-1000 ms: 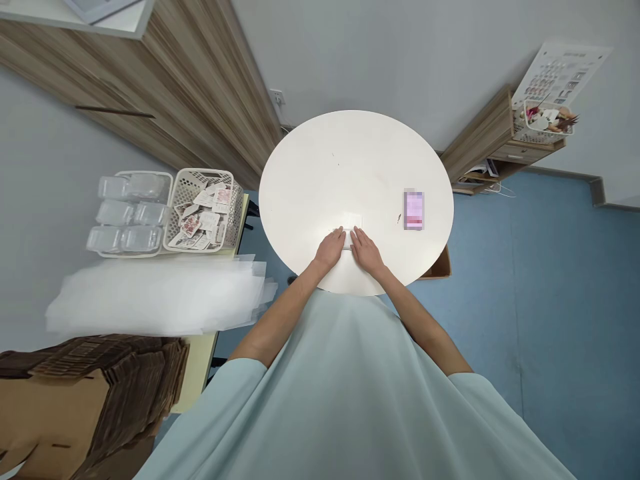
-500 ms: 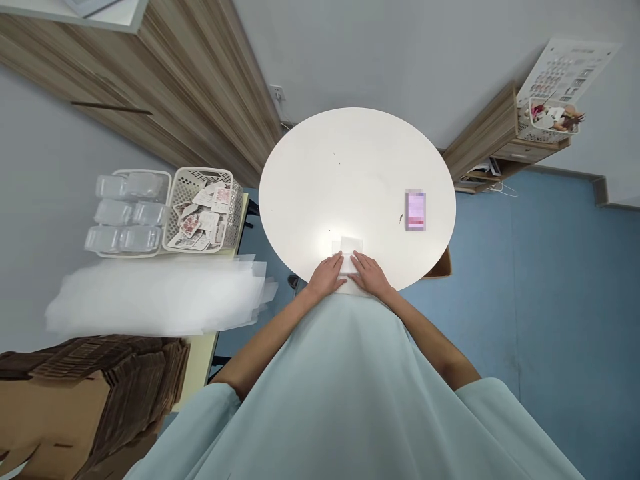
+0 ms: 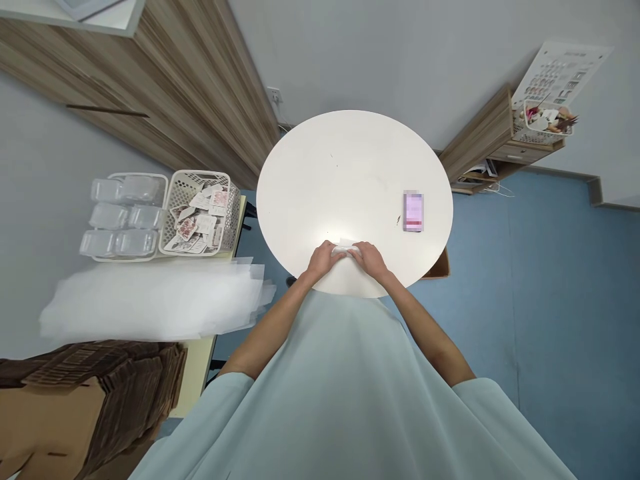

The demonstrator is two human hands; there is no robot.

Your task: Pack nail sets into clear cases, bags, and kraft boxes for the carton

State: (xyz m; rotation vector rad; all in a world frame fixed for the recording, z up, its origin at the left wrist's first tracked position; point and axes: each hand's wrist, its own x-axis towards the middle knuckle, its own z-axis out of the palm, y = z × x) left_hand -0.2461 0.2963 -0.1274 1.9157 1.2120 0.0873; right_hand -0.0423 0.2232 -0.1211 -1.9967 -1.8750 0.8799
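1. Head view: the packet (image 3: 347, 251) is at the table's (image 3: 355, 167) six-o'clock side, long axis nine to three.
2. Left hand (image 3: 321, 259) grips its nine-o'clock end — right hand (image 3: 370, 259) its three-o'clock end.
3. Neither is nearer — both touch it.

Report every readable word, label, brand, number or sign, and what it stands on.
No text can be read.
White rectangular printed sheet at right: too small and blurred.
White printed cards in a white perforated plastic basket: too small.
Pink-purple rectangular object on the white oval table: pixelated.
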